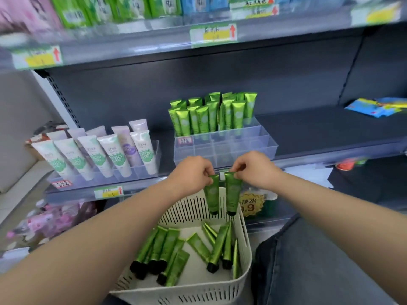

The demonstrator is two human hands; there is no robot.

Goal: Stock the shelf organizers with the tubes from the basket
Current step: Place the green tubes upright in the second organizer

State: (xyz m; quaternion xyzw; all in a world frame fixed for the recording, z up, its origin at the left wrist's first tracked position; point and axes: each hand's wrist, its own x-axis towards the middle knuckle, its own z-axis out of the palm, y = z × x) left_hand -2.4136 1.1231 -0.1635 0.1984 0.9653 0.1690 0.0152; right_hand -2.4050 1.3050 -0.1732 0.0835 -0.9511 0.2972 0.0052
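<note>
Two green tubes are hanging over the basket (246,243) right now. Our left hand (193,170) is pinching the left-hand tube (212,198) by its flat crimped end, thumb and fingers closed on it, and our right hand (253,168) is doing the same with the right-hand tube (233,195). Both are dangling cap down, side by side, just in front of the shelf edge and below the clear organizer (224,150).

We are judging them light, since a fingertip pinch is carrying each one. The bodies are looking soft, with a glossy skin that could be slipping. The crimp is the stiff, flat part, so we are taking hold there and letting the dark cap lead into a compartment. Squeezing the middle is looking unwise.

In the basket we are counting about a dozen loose tubes (168,245); they are overlapping, so the exact number is escaping us. In the organizer, stocked tubes (203,119) are standing crimp up in the rear rows, well over a dozen, some hidden. The front compartments are showing empty.
</note>
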